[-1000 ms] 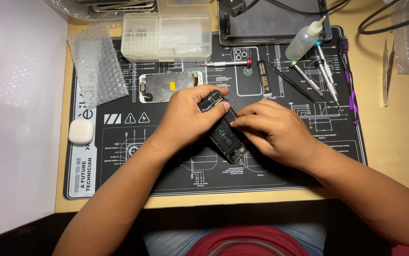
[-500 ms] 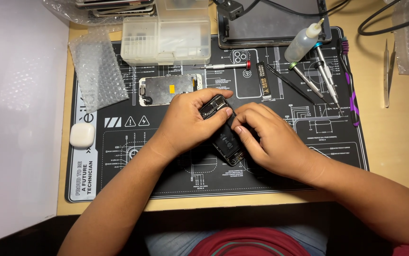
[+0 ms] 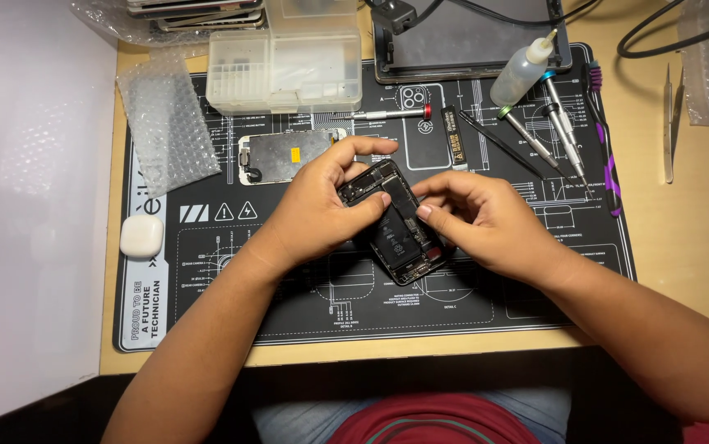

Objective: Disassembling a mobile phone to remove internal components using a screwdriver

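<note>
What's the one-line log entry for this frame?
left hand: holds opened phone top | right hand: fingertips on phone's right edge | phone: tilted over repair mat | screwdrivers: untouched

A small electronics repair workshop: a black diagram-printed repair mat (image 3: 535, 288) covers the wooden counter (image 3: 683, 247), with precision screwdrivers (image 3: 564, 127), tweezers (image 3: 668, 123), a clear parts organiser (image 3: 284, 74) and a solvent bottle (image 3: 521, 72).

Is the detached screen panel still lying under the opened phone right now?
No: the detached screen panel lies on the mat beside the left hand, apart from the opened phone that both hands, the right hand too, hold.
</note>
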